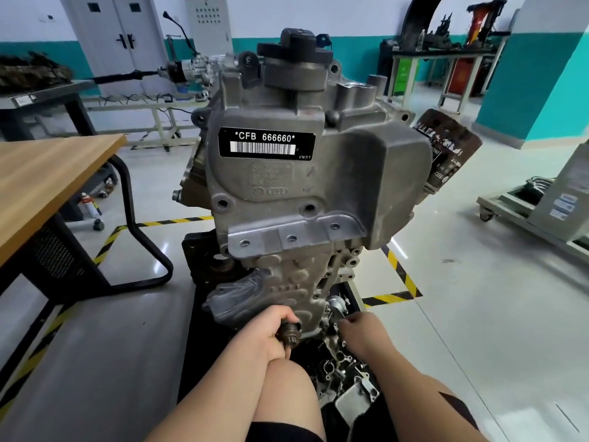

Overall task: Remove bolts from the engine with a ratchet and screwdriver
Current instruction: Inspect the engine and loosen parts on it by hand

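Left hand [271, 333] closed round a dark socket-ended tool [290, 334] at the engine [287, 173] base | right hand [360, 333] at the ratchet head [337, 304], grip hidden, cannot tell | bolt unseen, presumably low between hands; engine rises straight ahead | right nearer.

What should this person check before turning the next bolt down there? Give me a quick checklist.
1. Left hand grips a tool: ok, closed on a dark socket-like piece.
2. Right hand on the ratchet: cannot tell, fingers only near it.
3. Tool seated on a bolt: cannot tell, hidden.
4. Engine upright on its stand: ok.
5. Loose parts clear of the hands: not ok, piled right below.
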Demonstrator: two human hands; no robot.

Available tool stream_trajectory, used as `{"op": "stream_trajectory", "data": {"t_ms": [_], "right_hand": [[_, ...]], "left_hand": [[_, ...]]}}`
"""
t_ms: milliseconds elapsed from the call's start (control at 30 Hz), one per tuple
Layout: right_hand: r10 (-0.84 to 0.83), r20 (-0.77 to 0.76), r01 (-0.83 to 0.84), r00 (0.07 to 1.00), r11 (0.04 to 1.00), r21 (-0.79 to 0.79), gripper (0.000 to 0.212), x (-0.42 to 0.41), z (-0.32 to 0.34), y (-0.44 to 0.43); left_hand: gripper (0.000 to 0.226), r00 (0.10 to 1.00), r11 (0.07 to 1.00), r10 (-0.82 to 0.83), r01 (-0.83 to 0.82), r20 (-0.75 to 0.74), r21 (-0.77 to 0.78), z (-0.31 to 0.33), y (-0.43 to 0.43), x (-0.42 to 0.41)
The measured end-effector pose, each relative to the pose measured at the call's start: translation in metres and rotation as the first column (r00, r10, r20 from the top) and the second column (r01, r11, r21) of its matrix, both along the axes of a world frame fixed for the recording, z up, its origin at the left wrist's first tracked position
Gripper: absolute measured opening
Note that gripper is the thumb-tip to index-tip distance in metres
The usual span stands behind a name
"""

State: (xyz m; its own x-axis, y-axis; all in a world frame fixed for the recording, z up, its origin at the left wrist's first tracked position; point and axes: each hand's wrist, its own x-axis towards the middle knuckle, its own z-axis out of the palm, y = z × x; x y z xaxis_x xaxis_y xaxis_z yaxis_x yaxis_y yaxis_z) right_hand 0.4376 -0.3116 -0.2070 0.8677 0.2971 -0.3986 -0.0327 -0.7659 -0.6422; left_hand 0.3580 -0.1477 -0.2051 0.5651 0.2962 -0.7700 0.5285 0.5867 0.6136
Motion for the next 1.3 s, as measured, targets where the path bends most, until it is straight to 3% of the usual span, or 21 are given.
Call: {"op": "stream_trajectory", "data": {"t_ms": [67,200,367,600,700,800,933,1200,1300], "right_hand": [[-0.013,-0.033,0.012,0.999,0.999,-0.029,0.026,0.008,-0.006,0.018],[-0.153,-0.198,0.191,0.968,0.962,0.192,0.033,0.018,-0.025,0.041],[-0.221,-0.267,0.286,0.938,0.928,0.239,0.027,0.019,-0.032,0.049],[-0.304,-0.517,0.51,0.8,0.798,0.32,0.023,0.014,-0.03,0.053],[-0.324,-0.475,0.502,0.818,0.804,0.318,0.024,0.013,-0.031,0.056],[-0.332,-0.364,0.443,0.87,0.851,0.284,0.039,0.008,-0.03,0.056],[-0.318,-0.459,0.486,0.83,0.814,0.316,0.024,0.009,-0.029,0.054],[-0.359,-0.403,0.49,0.842,0.821,0.293,0.043,0.008,-0.034,0.059],[-0.35,-0.475,0.536,0.807,0.771,0.344,0.029,0.003,-0.032,0.059]], "left_hand": [[0.005,1.0,1.0,0.016,-0.016,-0.017,0.003,0.001,-0.001,-0.001],[0.016,0.999,1.0,-0.029,0.029,-0.014,0.012,0.0,0.0,0.002],[0.02,0.999,1.0,-0.025,0.025,-0.021,0.014,0.001,-0.001,0.002],[0.019,1.0,0.999,-0.027,0.027,0.0,0.023,0.003,-0.002,0.001],[0.017,1.0,0.999,-0.017,0.017,-0.008,0.028,0.005,-0.004,0.001],[0.017,1.0,0.999,-0.004,0.004,-0.012,0.033,0.005,-0.004,0.001],[0.007,1.0,1.0,0.009,-0.009,-0.021,0.023,0.005,-0.004,0.0],[0.003,0.999,1.0,0.018,-0.017,-0.043,0.022,0.008,-0.004,-0.001],[0.004,0.999,1.0,0.015,-0.014,-0.045,0.02,0.009,-0.005,-0.001]]}}
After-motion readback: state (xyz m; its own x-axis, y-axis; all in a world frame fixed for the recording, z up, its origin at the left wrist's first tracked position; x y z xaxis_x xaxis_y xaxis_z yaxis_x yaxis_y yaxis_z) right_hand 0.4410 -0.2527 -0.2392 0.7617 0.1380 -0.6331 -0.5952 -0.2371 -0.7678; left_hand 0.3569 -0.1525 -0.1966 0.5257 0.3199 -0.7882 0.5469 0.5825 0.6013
